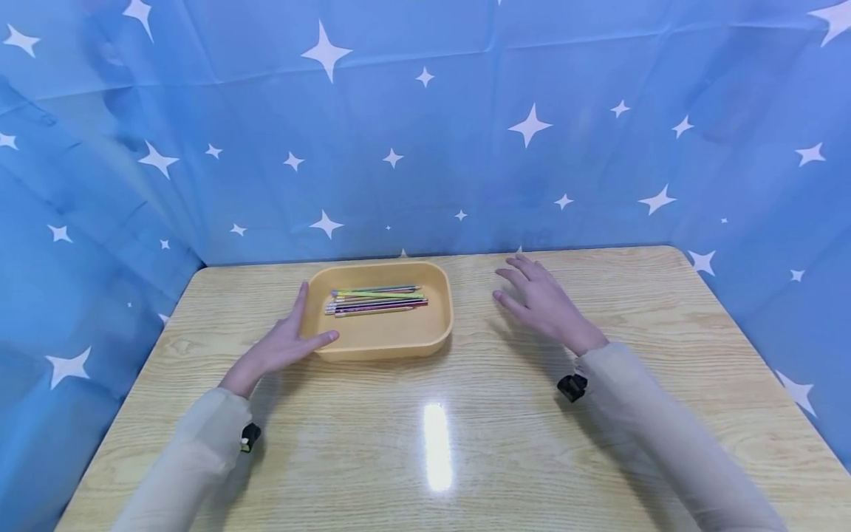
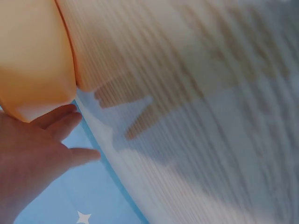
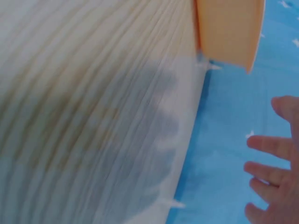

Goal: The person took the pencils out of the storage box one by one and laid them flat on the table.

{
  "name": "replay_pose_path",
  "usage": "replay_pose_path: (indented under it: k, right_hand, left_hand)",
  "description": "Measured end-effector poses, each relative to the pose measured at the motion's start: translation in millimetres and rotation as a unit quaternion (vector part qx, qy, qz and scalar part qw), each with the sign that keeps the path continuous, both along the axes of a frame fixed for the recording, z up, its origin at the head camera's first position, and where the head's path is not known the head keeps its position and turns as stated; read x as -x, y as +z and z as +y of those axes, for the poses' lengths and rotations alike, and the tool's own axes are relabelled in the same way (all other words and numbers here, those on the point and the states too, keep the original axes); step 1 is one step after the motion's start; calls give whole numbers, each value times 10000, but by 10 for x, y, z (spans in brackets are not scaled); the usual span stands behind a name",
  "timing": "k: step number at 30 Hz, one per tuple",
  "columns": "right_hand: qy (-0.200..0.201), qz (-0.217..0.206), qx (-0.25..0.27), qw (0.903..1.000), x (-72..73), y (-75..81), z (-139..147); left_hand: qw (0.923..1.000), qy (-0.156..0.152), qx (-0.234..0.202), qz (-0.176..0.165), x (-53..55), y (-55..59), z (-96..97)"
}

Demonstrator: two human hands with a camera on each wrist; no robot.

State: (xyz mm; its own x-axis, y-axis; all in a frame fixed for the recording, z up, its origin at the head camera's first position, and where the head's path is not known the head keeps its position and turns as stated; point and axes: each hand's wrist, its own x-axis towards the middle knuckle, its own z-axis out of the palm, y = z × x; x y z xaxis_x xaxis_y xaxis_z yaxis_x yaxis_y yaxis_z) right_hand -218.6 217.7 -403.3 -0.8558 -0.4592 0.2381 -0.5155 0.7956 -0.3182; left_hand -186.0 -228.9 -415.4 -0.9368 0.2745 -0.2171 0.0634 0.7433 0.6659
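Observation:
A shallow yellow-orange tray (image 1: 379, 350) with rounded corners sits toward the back of the table, left of centre. Several pencils (image 1: 379, 301) lie side by side inside it, one of them bright yellow-green. My left hand (image 1: 286, 343) is at the tray's left end, its fingers extended along the outer side and the thumb over the front left corner. In the left wrist view, the fingers (image 2: 65, 121) spread right beside the tray wall (image 2: 37, 70). My right hand (image 1: 541, 303) hovers to the right of the tray, apart from it, with fingers spread and nothing held.
The wooden table (image 1: 372, 443) reaches back to a blue curtain (image 1: 452, 148) with white stars, which also hangs along both sides. A bright light reflection shows on the tabletop in front of the tray. Small black devices sit at both cuffs.

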Motion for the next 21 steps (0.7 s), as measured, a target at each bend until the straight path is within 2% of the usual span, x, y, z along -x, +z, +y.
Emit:
replay_pose_path:
  k: [8,14,17,21]
  right_hand:
    - [550,84,268,9981,50,87,-318]
    - [818,72,457,9956,95,133,-533]
    - [950,-58,670,9932,125,141,-652]
    - [1111,-438,1070,9871,164,131,-802]
  left_hand:
    - [9997,-122,-213,-25,43,-7,20]
    - [9988,-159,-453,-58,60,-13,26]
    - [9986,-163,-491,-71,68,-20,35]
    - [9985,-172,-524,-67,83,-38,53]
